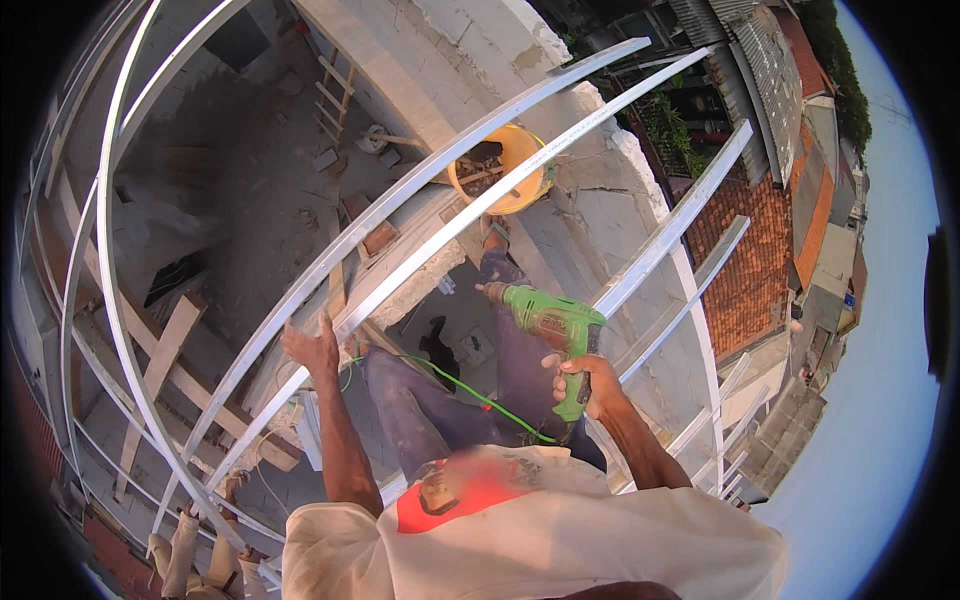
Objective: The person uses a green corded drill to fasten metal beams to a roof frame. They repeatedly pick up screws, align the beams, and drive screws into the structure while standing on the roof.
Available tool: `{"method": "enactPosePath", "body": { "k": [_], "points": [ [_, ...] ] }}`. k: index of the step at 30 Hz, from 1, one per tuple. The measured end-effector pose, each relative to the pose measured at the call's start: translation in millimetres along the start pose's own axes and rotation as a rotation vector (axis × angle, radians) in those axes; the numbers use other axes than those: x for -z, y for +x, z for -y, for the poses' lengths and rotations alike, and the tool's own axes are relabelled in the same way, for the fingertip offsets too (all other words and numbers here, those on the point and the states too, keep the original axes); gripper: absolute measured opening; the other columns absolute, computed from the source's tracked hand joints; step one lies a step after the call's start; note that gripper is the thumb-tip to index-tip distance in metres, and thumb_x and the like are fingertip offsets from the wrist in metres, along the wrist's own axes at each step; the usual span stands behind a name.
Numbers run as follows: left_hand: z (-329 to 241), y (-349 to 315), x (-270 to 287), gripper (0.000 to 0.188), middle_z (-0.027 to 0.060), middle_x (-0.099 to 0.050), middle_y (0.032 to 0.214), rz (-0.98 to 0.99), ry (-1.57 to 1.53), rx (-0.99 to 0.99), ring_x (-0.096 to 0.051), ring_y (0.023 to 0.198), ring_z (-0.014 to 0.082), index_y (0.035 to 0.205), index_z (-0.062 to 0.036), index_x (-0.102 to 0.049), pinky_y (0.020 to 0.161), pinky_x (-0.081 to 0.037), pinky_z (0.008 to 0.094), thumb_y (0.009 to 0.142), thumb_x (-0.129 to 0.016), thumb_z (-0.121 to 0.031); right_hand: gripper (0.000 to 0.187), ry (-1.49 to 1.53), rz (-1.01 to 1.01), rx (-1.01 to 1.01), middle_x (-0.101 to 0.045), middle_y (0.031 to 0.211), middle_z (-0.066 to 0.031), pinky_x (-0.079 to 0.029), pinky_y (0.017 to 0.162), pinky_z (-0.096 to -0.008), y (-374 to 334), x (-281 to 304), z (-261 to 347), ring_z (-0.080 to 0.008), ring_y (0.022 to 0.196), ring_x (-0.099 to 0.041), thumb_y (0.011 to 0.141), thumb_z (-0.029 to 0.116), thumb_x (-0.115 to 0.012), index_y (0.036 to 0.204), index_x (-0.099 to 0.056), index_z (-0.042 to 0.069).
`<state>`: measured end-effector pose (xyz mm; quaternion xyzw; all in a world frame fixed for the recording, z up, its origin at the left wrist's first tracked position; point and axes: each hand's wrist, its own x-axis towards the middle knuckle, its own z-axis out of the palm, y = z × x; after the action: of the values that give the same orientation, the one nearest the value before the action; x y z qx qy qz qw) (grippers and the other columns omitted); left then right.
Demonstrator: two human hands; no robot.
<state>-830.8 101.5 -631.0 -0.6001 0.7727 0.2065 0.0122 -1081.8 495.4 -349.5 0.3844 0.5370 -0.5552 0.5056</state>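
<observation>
My right hand (590,385) grips the handle of a green electric drill (548,318), its bit pointing left toward a long metal roof rail (420,262). A green cord (470,395) runs from the drill across my lap. My left hand (312,350) rests on that same rail lower down, fingers spread against its edge. I sit high up on a light steel frame, my legs in dark stained trousers (440,400) hanging between the rails.
An orange bucket (505,170) with debris sits on the concrete wall top (600,200) ahead. More steel rails (680,225) run to the right. Far below lie a rubble floor, timber planks (160,365) and a ladder (335,85). Another person's legs (190,550) show lower left. Tiled roofs (750,270) lie right.
</observation>
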Motion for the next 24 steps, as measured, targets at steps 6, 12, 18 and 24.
{"method": "enactPosePath", "body": {
  "k": [6,12,18,24],
  "points": [
    [-243.6,26.2,-59.3,0.103,0.0232,-0.064,0.128,0.625,0.214,-0.633,-0.060,0.123,0.0373,0.129,0.0034,-0.069,0.098,-0.051,0.0494,0.071,-0.081,-0.080,0.045,-0.029,-0.049,-0.006,-0.067,0.097,-0.0099,-0.052,0.064,-0.0388,13.3,33.7,47.9,-0.0219,0.069,-0.062,0.083,0.015,-0.069,0.123,-0.064,-0.005],
    [-367.3,39.1,-147.7,0.074,0.0016,-0.080,0.120,1.239,0.409,-0.577,-0.073,0.116,0.0244,0.122,-0.0199,-0.083,0.099,-0.050,0.0410,0.068,-0.090,-0.070,0.042,-0.079,-0.047,-0.010,-0.064,0.091,-0.0098,-0.054,0.057,-0.0353,21.0,94.5,74.8,-0.0196,0.066,-0.065,0.081,0.016,-0.071,0.117,-0.064,-0.002],
    [-356.1,16.4,-189.9,0.039,0.0000,-0.080,0.118,1.255,0.272,-0.422,-0.074,0.112,0.0233,0.112,-0.0242,-0.085,0.093,-0.055,0.0435,0.077,-0.084,-0.042,0.046,-0.222,0.072,-0.155,-0.069,0.108,-0.0093,-0.054,0.060,-0.0390,80.1,179.4,126.1,-0.0214,0.071,-0.066,0.088,0.015,-0.066,0.131,-0.058,0.004],
    [-367.7,11.5,-177.0,0.037,-0.0003,-0.080,0.116,1.138,0.305,-0.590,-0.073,0.113,0.0240,0.109,-0.0235,-0.086,0.094,-0.053,0.0448,0.078,-0.082,-0.044,0.044,-0.279,0.006,-0.071,-0.068,0.105,-0.0095,-0.054,0.060,-0.0385,80.7,140.8,133.3,-0.0212,0.070,-0.066,0.087,0.015,-0.067,0.129,-0.059,0.003]
  ]
}}
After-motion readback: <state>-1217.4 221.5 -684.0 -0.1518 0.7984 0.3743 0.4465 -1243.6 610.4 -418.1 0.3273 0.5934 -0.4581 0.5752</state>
